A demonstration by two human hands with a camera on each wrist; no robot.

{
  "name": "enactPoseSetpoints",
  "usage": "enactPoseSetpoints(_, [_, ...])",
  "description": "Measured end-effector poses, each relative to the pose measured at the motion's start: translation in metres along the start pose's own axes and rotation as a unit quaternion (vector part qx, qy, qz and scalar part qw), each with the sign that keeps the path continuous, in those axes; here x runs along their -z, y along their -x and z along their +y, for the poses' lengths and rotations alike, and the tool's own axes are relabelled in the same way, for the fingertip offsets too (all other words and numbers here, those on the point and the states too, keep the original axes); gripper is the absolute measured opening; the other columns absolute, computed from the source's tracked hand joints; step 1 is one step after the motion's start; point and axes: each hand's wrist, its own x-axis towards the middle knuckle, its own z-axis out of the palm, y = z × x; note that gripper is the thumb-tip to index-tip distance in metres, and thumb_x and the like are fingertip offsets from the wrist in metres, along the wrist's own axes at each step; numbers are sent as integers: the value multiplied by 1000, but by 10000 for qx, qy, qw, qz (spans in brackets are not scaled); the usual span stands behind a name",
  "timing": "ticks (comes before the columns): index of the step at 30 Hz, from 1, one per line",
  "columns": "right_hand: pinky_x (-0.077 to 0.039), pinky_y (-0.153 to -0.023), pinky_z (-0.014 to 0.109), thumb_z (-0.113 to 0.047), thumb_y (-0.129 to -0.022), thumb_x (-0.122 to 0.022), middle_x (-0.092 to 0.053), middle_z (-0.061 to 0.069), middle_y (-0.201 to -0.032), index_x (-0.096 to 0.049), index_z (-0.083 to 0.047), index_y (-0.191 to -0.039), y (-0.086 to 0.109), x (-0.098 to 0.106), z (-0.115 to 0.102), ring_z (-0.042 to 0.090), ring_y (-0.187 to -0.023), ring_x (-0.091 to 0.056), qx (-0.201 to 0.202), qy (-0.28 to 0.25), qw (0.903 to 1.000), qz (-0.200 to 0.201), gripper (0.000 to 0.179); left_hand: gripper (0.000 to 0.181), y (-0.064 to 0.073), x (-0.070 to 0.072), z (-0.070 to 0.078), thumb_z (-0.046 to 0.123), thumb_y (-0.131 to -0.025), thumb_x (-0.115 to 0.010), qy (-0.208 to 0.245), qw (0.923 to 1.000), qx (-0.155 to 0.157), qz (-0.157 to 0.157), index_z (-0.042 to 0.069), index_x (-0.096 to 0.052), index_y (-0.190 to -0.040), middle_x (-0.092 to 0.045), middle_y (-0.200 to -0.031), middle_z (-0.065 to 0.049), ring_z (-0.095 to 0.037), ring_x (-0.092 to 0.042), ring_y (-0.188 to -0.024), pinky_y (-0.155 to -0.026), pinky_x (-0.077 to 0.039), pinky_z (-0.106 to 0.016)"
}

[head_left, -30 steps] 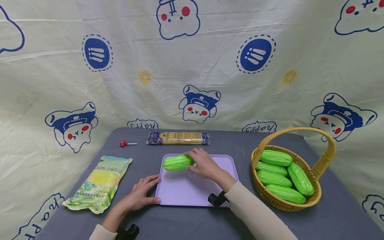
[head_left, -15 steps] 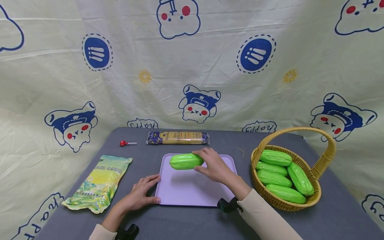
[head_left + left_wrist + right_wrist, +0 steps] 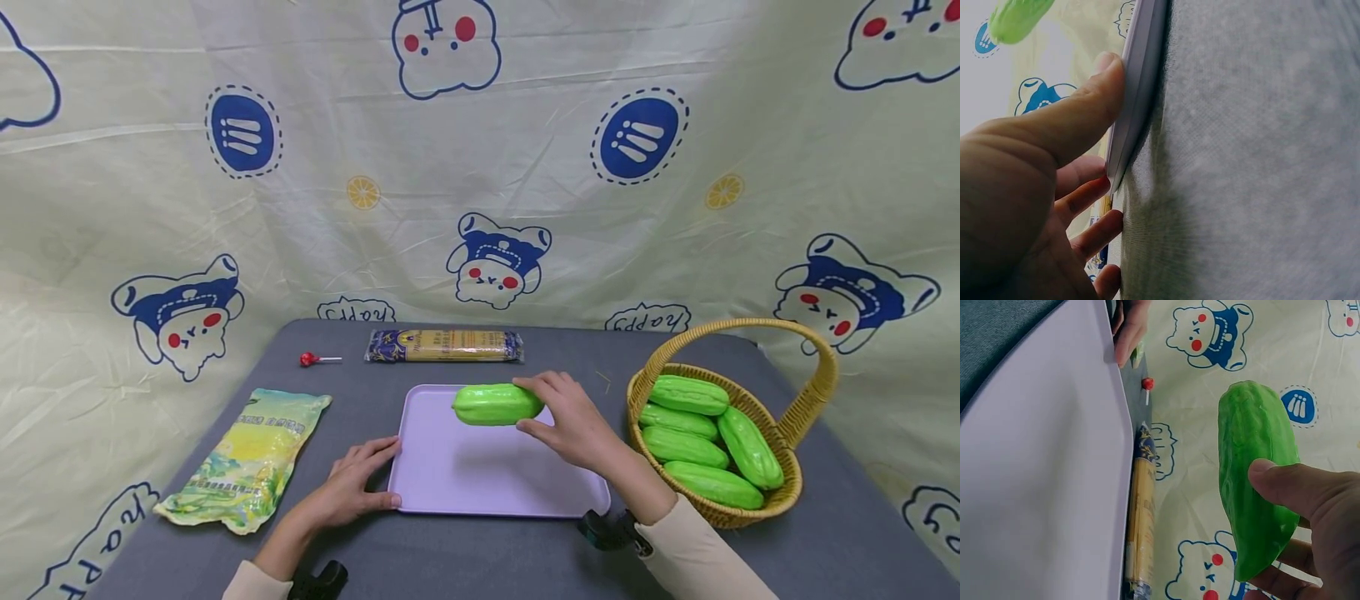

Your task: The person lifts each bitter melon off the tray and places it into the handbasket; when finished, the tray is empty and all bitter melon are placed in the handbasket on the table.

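Just above the purple tray [image 3: 480, 487], our right hand [image 3: 573, 425] grips the green gourd [image 3: 497, 404] by its right end, long axis pointing left; our left hand [image 3: 352, 487] rests flat on the tray's edge.

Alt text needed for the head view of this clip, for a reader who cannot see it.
A person's right hand holds a green gourd above a lilac tray on a grey table, while the left hand steadies the tray's edge. A wicker basket of more gourds sits to the right.
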Motion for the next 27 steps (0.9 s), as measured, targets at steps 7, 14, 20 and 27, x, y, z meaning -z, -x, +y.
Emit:
enactPoseSetpoints(7, [-43,-83,42,-26,-76,-78,-61,4,-111,-58,-13,-127,14,15,7,21,-101,-53,28,162,9997,185,57,79,0,0,-1,42,-79,-72,63,10000,9,-58,10,-40,-144,-36,-149,-11,-36,-33,-131,-97,-22,-64])
enactPoseSetpoints(14, [-42,-80,41,-24,-72,-81,-63,5,-106,-59,-11,-125,28,28,17,22,-97,-54,328,413,9967,613,59,79,-1,-1,-1,41,-79,-72,60,10000,-6,-32,10,-40,-144,-36,-149,-11,-36,-32,-131,-97,-21,-64])
enactPoseSetpoints(20, [-43,-77,40,-21,-70,-82,-62,6,-106,-60,-9,-124,44,38,26,21,-95,-54,285,434,9959,742,60,79,-1,-1,-2,42,-78,-73,37,10000,-21,-20,10,-41,-143,-37,-149,-11,-36,-33,-131,-97,-22,-63])
enactPoseSetpoints(27, [-43,-77,41,-17,-69,-82,-61,5,-107,-60,-11,-123,65,49,36,21,-98,-53,126,565,9948,835,59,79,-1,-1,-2,42,-78,-72,40,10000,-17,-9,10,-40,-143,-37,-149,-11,-36,-32,-132,-97,-21,-64])
